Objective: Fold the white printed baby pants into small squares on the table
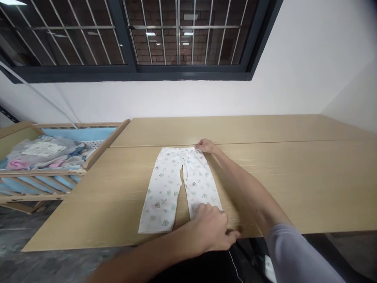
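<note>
A pair of white baby pants point(166, 184) printed with small green and grey figures lies flat on the tan table, waistband toward the wall and legs toward me. My right hand point(205, 145) reaches to the far right corner of the waistband and pinches its edge. Across the right-hand leg's cuff lies my left hand point(210, 226), its fingers curled onto the fabric and its thumb sticking out to the right. That hand hides most of the cuff and its own fingertips. The other leg lies untouched, close to the table's near edge.
The tan table point(279, 169) runs up to the white wall, with a seam across it. On the left stands a wooden crib point(106, 145) with blue lining, holding a pile of clothes point(44, 151). A barred window point(188, 72) is above.
</note>
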A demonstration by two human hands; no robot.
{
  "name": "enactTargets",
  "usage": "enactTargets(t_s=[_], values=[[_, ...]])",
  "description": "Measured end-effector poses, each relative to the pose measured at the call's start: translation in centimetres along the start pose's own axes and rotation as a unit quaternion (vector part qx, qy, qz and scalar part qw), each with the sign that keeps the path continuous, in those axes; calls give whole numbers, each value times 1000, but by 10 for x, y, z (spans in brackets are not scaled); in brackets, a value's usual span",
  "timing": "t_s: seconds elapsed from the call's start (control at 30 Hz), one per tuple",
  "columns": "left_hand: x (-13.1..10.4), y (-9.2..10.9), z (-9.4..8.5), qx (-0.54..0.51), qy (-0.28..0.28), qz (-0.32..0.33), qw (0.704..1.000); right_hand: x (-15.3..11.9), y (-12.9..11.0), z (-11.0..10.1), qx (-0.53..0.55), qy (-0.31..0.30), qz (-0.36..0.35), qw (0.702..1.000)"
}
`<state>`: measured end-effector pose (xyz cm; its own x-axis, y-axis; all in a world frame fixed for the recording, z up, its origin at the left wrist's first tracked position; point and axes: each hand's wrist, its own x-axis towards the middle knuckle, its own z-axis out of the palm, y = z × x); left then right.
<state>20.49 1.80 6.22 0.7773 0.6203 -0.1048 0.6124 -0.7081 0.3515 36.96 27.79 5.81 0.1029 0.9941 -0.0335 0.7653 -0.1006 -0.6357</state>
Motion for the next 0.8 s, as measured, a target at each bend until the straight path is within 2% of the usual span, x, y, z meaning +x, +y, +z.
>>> enactTargets(t_s=[0.07, 0.13, 0.27, 0.37, 0.43, 0.57, 0.63, 0.8], values=[[-3, 3, 12, -9, 11, 5, 1000, -3, -2, -1, -2, 0, -1, 1000], [-4, -1, 12, -27, 22, 10, 999, -7, -6, -2, 2, 3, -1, 1000], [-5, -7, -4, -60, 14, 1, 998, -12, -17, -8, 20, 12, -2, 1000], [-16, -9, -21, -148, 34, -19, 988, -13, -31, -13, 31, 18, -11, 999], [-31, -12, -31, -251, 65, -46, 965, -12, -44, -14, 40, 23, -21, 999], [-77, -26, -43, -439, 136, -146, 876, -10, -75, -3, 63, 34, -46, 996], [-101, -36, -44, -461, 181, -200, 845, -8, -94, 11, 72, 36, -57, 995], [-147, -63, -32, -427, 247, -317, 810, -3, -135, 63, 60, 46, -74, 994]])
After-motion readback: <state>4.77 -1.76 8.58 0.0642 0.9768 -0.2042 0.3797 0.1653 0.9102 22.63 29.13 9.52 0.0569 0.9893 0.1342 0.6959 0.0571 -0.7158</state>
